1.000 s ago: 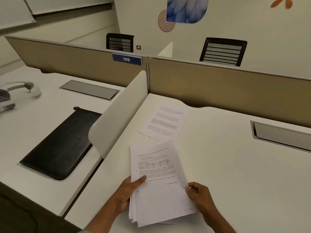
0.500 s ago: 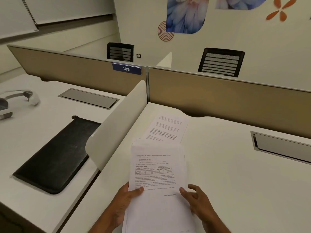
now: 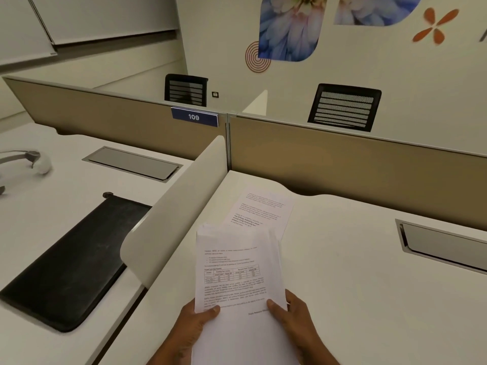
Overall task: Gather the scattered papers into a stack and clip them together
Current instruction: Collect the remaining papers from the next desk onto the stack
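Observation:
A stack of printed white papers (image 3: 237, 275) is held up over the near edge of the white desk (image 3: 355, 285). My left hand (image 3: 196, 321) grips the stack's left side, thumb on the top sheet. On the right side my right hand (image 3: 292, 316) holds it the same way, thumb on top. The sheets are slightly fanned at the upper right. One loose printed sheet (image 3: 261, 209) lies flat on the desk just beyond the stack, its near edge hidden behind it. No clip is in view.
A curved white divider (image 3: 174, 212) runs along the desk's left edge. Tan partition panels (image 3: 355, 167) close the back. A metal cable hatch (image 3: 442, 246) sits at the right. On the neighbouring desk lie a black pad (image 3: 71, 259) and a white headset (image 3: 29, 162).
The stack has been raised and squared a little. My right hand has moved from loosely touching the edge to gripping it. The camera tilted up slightly.

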{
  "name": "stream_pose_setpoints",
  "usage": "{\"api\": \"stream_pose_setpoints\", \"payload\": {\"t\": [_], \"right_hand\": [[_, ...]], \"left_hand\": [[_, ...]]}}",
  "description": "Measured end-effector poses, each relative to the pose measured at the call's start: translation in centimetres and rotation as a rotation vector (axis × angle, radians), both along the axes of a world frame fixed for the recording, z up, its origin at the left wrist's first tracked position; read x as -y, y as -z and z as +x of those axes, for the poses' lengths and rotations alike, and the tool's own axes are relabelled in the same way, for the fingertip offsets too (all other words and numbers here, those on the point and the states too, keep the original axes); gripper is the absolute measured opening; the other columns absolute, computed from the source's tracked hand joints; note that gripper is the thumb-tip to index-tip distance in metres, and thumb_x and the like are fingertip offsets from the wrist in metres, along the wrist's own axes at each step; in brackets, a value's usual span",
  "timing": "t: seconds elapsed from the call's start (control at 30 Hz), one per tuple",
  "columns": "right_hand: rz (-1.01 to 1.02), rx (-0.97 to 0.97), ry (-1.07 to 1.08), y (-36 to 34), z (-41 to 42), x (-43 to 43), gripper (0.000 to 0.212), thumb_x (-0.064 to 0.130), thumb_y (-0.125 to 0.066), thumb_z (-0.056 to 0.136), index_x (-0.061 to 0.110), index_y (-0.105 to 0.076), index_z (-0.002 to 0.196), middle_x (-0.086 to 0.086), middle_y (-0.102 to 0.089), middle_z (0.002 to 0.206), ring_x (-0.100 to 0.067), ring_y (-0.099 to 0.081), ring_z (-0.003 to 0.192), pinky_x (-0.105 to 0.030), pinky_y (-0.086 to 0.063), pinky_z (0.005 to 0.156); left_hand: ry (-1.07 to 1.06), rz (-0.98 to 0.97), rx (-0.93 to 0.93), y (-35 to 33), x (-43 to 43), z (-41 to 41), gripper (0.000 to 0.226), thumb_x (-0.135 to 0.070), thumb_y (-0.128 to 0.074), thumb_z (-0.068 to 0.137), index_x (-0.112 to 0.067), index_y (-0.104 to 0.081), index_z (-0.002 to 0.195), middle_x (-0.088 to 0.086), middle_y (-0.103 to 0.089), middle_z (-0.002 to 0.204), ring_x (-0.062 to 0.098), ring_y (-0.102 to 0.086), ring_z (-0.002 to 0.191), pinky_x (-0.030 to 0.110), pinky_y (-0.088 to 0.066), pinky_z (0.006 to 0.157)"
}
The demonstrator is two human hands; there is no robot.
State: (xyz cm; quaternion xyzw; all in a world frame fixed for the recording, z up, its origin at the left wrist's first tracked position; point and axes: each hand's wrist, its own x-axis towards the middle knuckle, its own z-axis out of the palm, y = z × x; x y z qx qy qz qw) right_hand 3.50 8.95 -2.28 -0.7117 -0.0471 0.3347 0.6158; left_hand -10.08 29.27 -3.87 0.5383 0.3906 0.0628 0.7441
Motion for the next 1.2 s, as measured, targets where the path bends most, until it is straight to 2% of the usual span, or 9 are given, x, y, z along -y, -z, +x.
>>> {"api": "stream_pose_setpoints", "payload": {"t": [0.07, 0.13, 0.33, 0.5, 0.63, 0.77, 0.93, 1.07, 1.2], "right_hand": [[-0.019, -0.006, 0.041, 0.1, 1.2, -1.1, 0.018, 0.022, -0.069, 0.094, 0.018, -0.072, 0.111, -0.001, -0.08, 0.1, -0.02, -0.077, 0.091, -0.038, -0.062, 0.085], [-0.099, -0.004, 0.17, 0.3, 3.0, -2.1, 0.017, 0.028, -0.07, 0.092, 0.019, -0.07, 0.106, -0.007, -0.077, 0.096, -0.022, -0.072, 0.084, -0.039, -0.06, 0.082], [-0.159, -0.067, 0.377, -0.3, 8.6, -5.2, 0.039, 0.033, -0.073, 0.088, 0.02, -0.059, 0.122, -0.009, -0.064, 0.115, -0.026, -0.06, 0.094, -0.043, -0.052, 0.088], [-0.044, -0.288, 0.438, -0.2, 10.8, -7.2, 0.042, 0.024, -0.072, 0.091, 0.011, -0.054, 0.127, -0.012, -0.056, 0.12, -0.028, -0.053, 0.104, -0.048, -0.05, 0.092], [0.002, -0.379, 0.497, 0.4, 12.1, -7.9, 0.037, 0.013, -0.07, 0.092, 0.001, -0.056, 0.123, -0.011, -0.055, 0.092, -0.041, -0.059, 0.111, -0.056, -0.05, 0.097], [-0.055, -0.334, 0.491, 0.9, 13.1, -8.5, 0.034, 0.008, -0.069, 0.091, -0.012, -0.058, 0.116, -0.013, -0.053, 0.084, -0.032, -0.054, 0.084, -0.039, -0.051, 0.066], [-0.115, -0.273, 0.478, 1.7, 13.9, -9.1, 0.013, 0.008, -0.068, 0.091, -0.001, -0.062, 0.083, -0.015, -0.061, 0.081, -0.033, -0.063, 0.079, -0.041, -0.046, 0.071], [-0.133, -0.277, 0.486, 2.3, 14.8, -9.6, 0.013, 0.011, -0.071, 0.089, 0.001, -0.063, 0.089, -0.018, -0.068, 0.091, -0.037, -0.07, 0.088, -0.042, -0.053, 0.07], [-0.172, -0.248, 0.476, 2.7, 15.6, -10.0, 0.018, 0.013, -0.074, 0.085, -0.003, -0.064, 0.085, -0.018, -0.066, 0.079, -0.032, -0.063, 0.068, -0.042, -0.056, 0.068]], "left_hand": [[-0.041, -0.023, -0.005, -0.5, -0.7, 0.5, 0.052, -0.016, -0.09, 0.072, -0.005, -0.07, 0.119, 0.011, -0.078, 0.108, 0.037, -0.07, 0.107, 0.049, -0.052, 0.102], [-0.083, -0.036, -0.032, -0.1, -2.1, 0.8, 0.032, 0.001, -0.073, 0.087, -0.004, -0.07, 0.119, 0.016, -0.077, 0.11, 0.04, -0.069, 0.107, 0.051, -0.052, 0.102], [-0.142, -0.043, -0.091, 1.6, -5.1, 1.3, 0.046, 0.004, -0.076, 0.084, 0.005, -0.065, 0.128, 0.027, -0.071, 0.122, 0.045, -0.065, 0.116, 0.056, -0.046, 0.109], [-0.17, -0.117, -0.03, 1.7, -6.1, 2.4, 0.05, 0.004, -0.079, 0.079, 0.001, -0.064, 0.126, 0.022, -0.071, 0.117, 0.039, -0.064, 0.108, 0.047, -0.047, 0.103], [-0.146, -0.233, 0.075, 0.6, -7.2, 5.0, 0.032, 0.001, -0.067, 0.09, -0.006, -0.069, 0.121, 0.021, -0.076, 0.117, 0.043, -0.068, 0.112, 0.053, -0.052, 0.099], [-0.07, -0.232, 0.113, 0.7, -8.5, 8.6, 0.035, -0.001, -0.065, 0.091, -0.008, -0.068, 0.125, 0.019, -0.075, 0.122, 0.046, -0.067, 0.117, 0.061, -0.047, 0.106], [0.041, -0.188, 0.062, 1.8, -9.9, 11.8, 0.042, -0.003, -0.069, 0.088, -0.01, -0.066, 0.13, 0.017, -0.073, 0.128, 0.043, -0.069, 0.116, 0.061, -0.046, 0.109], [0.081, -0.167, -0.009, 2.9, -10.7, 12.8, 0.036, -0.002, -0.065, 0.094, -0.013, -0.065, 0.128, 0.016, -0.075, 0.123, 0.043, -0.07, 0.113, 0.061, -0.049, 0.106], [0.08, -0.149, -0.034, 3.3, -10.9, 13.3, 0.039, 0.001, -0.062, 0.095, -0.011, -0.064, 0.131, 0.018, -0.074, 0.123, 0.044, -0.068, 0.114, 0.061, -0.049, 0.105]]}}
